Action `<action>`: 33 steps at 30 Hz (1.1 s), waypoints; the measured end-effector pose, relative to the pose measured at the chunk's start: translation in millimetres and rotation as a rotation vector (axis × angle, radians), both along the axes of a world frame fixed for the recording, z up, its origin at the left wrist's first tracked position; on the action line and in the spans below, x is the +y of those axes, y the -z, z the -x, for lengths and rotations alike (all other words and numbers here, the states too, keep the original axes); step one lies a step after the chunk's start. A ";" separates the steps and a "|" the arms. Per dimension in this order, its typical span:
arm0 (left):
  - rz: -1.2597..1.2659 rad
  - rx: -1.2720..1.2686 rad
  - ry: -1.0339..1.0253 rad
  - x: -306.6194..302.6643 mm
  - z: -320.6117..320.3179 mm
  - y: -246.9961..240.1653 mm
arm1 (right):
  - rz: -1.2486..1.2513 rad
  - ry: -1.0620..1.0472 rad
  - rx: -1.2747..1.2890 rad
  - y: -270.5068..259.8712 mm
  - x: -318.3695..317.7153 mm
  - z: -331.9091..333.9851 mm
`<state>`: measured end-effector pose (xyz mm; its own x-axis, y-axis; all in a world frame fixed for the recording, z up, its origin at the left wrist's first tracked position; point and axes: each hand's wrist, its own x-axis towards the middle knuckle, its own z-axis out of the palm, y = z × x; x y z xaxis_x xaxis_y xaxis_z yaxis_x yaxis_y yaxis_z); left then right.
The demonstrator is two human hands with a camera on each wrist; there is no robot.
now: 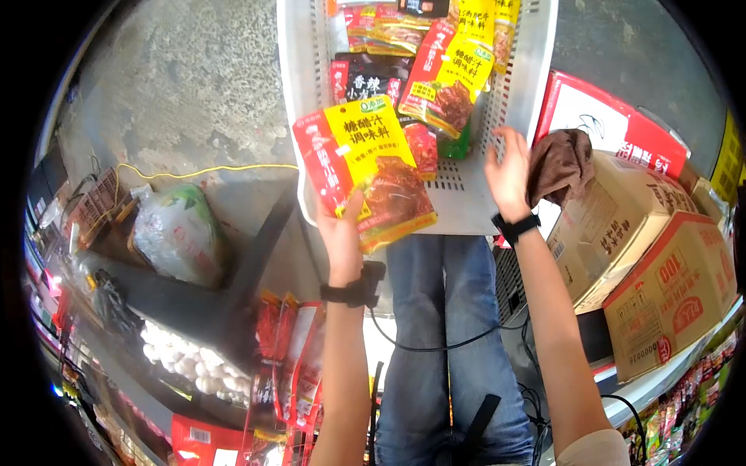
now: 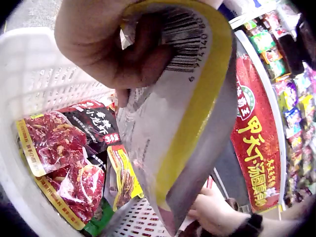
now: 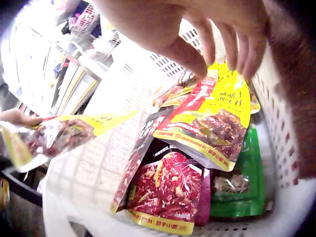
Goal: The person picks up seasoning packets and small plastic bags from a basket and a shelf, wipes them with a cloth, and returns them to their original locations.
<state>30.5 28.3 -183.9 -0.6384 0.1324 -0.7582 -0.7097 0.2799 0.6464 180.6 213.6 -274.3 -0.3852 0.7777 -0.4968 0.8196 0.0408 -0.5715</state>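
Note:
My left hand grips a yellow and red seasoning packet by its lower left edge, thumb on the front. Its barcoded back shows in the left wrist view. The packet overlaps the near part of a white plastic basket. My right hand is at the basket's right wall, holding nothing, with fingers loosely bent. In the right wrist view its fingertips overlap the top of another yellow seasoning packet. Beneath that lie a dark red-black crayfish seasoning packet and a green packet.
A brown cloth hangs beside the right wrist, by cardboard boxes and a red-white carton. At left are a plastic-wrapped bundle, garlic bulbs and red packets. A black cable crosses the person's legs.

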 end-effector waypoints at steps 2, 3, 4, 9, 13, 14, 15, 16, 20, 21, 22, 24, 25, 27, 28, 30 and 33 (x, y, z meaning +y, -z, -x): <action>-0.035 0.015 -0.066 5.3 -6.8 -22.4 | -0.467 -0.237 -0.035 -47.9 1.5 -14.9; -0.064 -0.018 -0.080 3.7 -8.6 -30.3 | -0.558 -0.252 -0.101 -64.1 4.9 -23.3; -0.091 -0.053 -0.093 0.2 -11.1 -34.8 | -0.645 -0.264 -0.169 -75.2 9.8 -30.9; -0.192 -0.061 -0.183 1.3 -27.6 -56.5 | -0.362 -0.224 -0.507 -67.2 11.0 -63.1; -0.216 -0.041 -0.134 -2.3 -40.1 -61.0 | -0.340 -0.183 -0.482 -58.7 14.4 -68.4; -0.220 -0.041 -0.135 -3.7 -43.3 -63.9 | -0.311 -0.147 -0.480 -56.9 16.4 -71.1; -0.221 -0.034 -0.142 -3.6 -44.9 -65.3 | -0.223 -0.096 -0.444 -56.1 19.6 -74.6; -0.220 -0.027 -0.149 -3.3 -45.4 -67.6 | -0.269 -0.054 -0.367 -56.0 23.3 -76.5; -0.294 -0.106 -0.148 -1.1 -40.9 -103.9 | 0.262 0.248 0.363 -80.6 45.2 -79.1; -0.315 -0.170 -0.183 1.2 -39.5 -116.4 | 0.341 0.260 0.394 -94.2 45.4 -73.6; -0.320 -0.187 -0.099 2.9 -35.9 -130.0 | 0.420 0.273 0.422 -125.6 43.1 -55.9; -0.283 -0.305 -0.184 4.8 -35.0 -153.6 | 0.528 0.289 0.590 -169.4 31.6 -26.6; -0.329 -0.401 -0.147 1.0 -35.5 -157.2 | 0.555 0.297 0.720 -189.1 24.0 -8.5; -0.363 -0.440 -0.179 -3.4 -46.4 -165.4 | 0.179 -0.174 0.757 -213.2 4.6 25.5; -0.368 -0.444 -0.211 -0.9 -51.0 -170.5 | 0.026 -0.312 0.626 -223.8 -9.6 32.2; -0.657 -0.462 -0.244 -12.9 -48.7 -156.6 | 0.002 -0.399 0.548 -234.4 -27.1 38.2; -0.766 -0.546 -0.343 18.1 -44.7 -169.4 | 0.107 -0.520 0.468 -234.2 -53.5 19.1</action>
